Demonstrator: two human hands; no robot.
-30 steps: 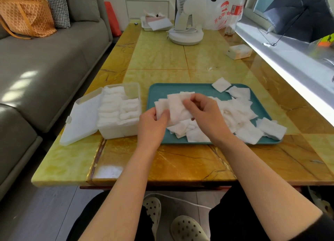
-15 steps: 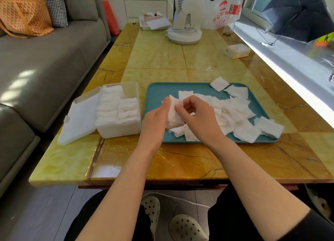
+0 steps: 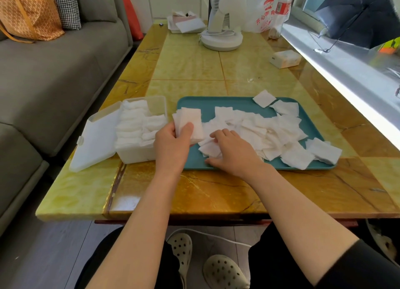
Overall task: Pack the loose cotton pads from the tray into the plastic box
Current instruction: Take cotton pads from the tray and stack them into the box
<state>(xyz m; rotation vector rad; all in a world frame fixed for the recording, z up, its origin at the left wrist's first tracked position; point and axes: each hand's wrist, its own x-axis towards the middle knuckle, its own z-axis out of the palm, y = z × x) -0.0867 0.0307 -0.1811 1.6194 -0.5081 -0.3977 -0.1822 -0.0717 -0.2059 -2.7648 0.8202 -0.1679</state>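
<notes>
A teal tray [image 3: 216, 105] lies on the yellow marble table, covered with several loose white cotton pads [image 3: 270, 128]. My left hand [image 3: 171, 145] grips a small stack of pads [image 3: 189, 121] upright at the tray's left edge, thumb in front. My right hand [image 3: 231, 152] rests palm down on the pads at the tray's near left, fingers on a pad. Left of the tray stands the clear plastic box [image 3: 140, 156] with its lid [image 3: 95, 137] swung open to the left; rows of pads fill most of it.
A white fan base [image 3: 220, 40], a tissue box [image 3: 186, 25], a plastic bag [image 3: 268, 11] and a small packet [image 3: 284, 58] stand at the table's far end. A grey sofa [image 3: 54, 72] runs along the left, a white sill [image 3: 346, 72] along the right.
My left hand has carried the gathered stack of pads left toward the box. My right hand has let go of the stack and dropped onto the loose pads in the tray.
</notes>
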